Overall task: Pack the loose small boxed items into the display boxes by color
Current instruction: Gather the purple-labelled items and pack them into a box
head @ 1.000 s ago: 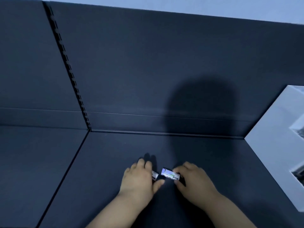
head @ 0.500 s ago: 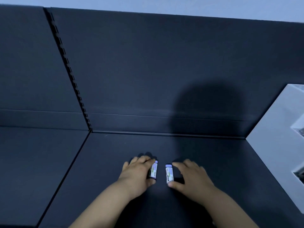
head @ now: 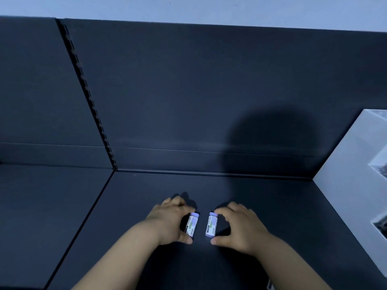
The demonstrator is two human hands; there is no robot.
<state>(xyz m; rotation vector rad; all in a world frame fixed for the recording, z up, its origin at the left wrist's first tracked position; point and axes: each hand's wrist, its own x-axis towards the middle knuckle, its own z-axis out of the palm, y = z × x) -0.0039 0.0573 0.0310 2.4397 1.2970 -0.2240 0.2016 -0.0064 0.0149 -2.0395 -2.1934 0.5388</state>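
Two small white lilac-ended cartons, left carton (head: 192,225) and right carton (head: 211,225), flat on dark shelf board (head: 146,206), just apart. Left hand (head: 169,222) curled round left carton; right hand (head: 240,231) pinching right carton end to end. Probably light, stiff, crushable: grip short ends.

Take the two small boxes as the dial's centre. At 12 o'clock you have open dark shelf (head: 209,189) running to the back panel (head: 209,91), which walls off that side. At 3 o'clock the shelf runs free up to the white display box (head: 351,185), whose slanted side closes the right edge. At 9 o'clock you can pass over a seam into the next bay. At 10 o'clock the slotted upright (head: 88,95) stands against the back. At centre, your left hand (head: 169,222) wraps the left small box (head: 192,225) and your right hand (head: 240,229) brackets the right small box (head: 211,225). The boxes lie apart, with a slim strip of shelf between them.
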